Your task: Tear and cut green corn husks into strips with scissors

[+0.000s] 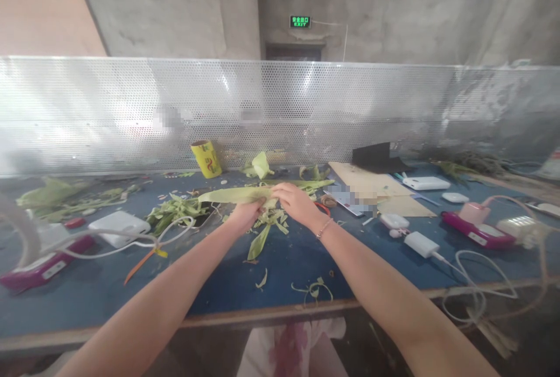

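Head view: left hand (247, 212) and right hand (294, 201) both grasp a long pale leaf (236, 194) over blue tabletop (280, 283), leaf scraps (175, 209) nearby.

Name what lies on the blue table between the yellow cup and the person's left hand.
In the head view, between the yellow cup and the left hand lie only the pale green leaf strip and small leaf scraps.

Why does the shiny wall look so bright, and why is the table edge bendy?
In the head view, light glares off the perforated metal screen; the wide lens bows the blue-topped table's wooden edge; the far corners look soft, while both hands, left hand and right hand, stay fairly sharp.
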Motion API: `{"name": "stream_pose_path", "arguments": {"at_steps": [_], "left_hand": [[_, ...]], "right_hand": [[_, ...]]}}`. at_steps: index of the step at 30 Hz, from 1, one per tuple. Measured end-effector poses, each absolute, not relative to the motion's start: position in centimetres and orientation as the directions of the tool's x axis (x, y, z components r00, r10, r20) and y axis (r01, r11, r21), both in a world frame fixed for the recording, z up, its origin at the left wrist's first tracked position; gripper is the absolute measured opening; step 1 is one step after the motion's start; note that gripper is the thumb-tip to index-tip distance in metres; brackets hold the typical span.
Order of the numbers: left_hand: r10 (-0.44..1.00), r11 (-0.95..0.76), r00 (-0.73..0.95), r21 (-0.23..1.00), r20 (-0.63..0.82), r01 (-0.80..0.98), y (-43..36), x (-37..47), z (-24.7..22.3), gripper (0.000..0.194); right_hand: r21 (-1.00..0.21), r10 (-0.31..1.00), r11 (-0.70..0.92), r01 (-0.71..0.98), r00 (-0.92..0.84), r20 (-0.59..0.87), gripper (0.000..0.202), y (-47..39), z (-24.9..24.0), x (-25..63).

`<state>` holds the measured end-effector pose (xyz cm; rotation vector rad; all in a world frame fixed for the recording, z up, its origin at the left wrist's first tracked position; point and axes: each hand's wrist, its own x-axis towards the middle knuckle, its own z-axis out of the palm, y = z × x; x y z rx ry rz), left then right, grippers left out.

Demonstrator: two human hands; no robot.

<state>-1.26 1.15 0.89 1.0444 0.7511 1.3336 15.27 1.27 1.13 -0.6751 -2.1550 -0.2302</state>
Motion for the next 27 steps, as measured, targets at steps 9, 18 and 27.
{"name": "stream_pose_path", "arguments": {"at_steps": [9,18,27], "left_hand": [[0.982,-0.075,0.124,0.903,0.140,-0.424,0.64,-1.13,1.29,0.028],[0.995,-0.077,0.025,0.891,0.098,-0.447,0.83,-1.06,1.46,0.023],[0.996,-0.084,-0.002,0.883,0.093,-0.461,0.77,-0.89,1.51,0.021]], "right_hand": [[-0.104,0.404,0.840,0.532,-0.488,0.774,0.031,1.09,1.22,15.20],[-0.169,0.432,0.856,0.489,-0.495,0.754,0.029,0.85,1.12,15.04],[-0.502,0.606,0.775,0.384,-0.224,0.764,0.024,1.73,0.50,14.98]]}}
